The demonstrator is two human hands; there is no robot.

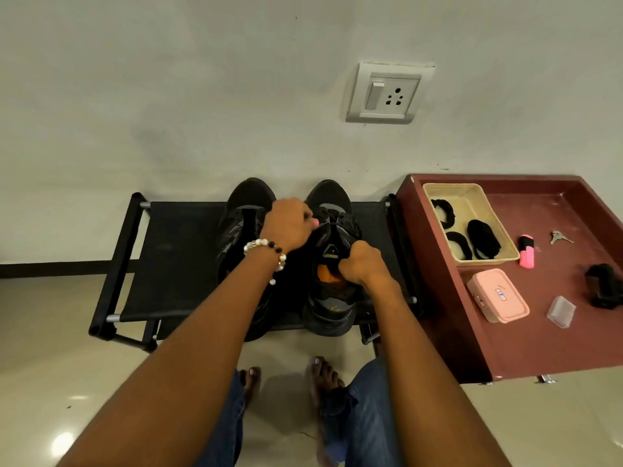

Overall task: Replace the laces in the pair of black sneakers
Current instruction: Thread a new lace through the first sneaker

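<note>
Item: pair of black sneakers, side by side on a low black fabric rack (pixel 175 257) against the wall, toes to the wall.
- Left sneaker (pixel 242 210): largely hidden behind the left forearm; eyelet area visible, lacing state unclear.
- Right sneaker (pixel 332 291): black lace (pixel 332 217) crosses its upper eyelets; orange insole shows in the opening.
- Left hand (pixel 290 225): fingers curled, pinching at the lace of the right sneaker near the upper eyelets; beaded bracelet (pixel 266 252) on the wrist.
- Right hand (pixel 360 264): fingers curled, gripping the tongue and collar of the right sneaker.

Adjacent: maroon desk (pixel 526 348) to the right of the rack, carrying:
- cream basket (pixel 435 190) with black coiled items, possibly laces;
- pink highlighter (pixel 526 252);
- keys (pixel 559 236);
- pink lidded box (pixel 497 294);
- small clear box (pixel 561 311);
- black object (pixel 603 286), unidentifiable.

Wall: switch and socket plate (pixel 387 92). Floor: bare feet, jeans.
</note>
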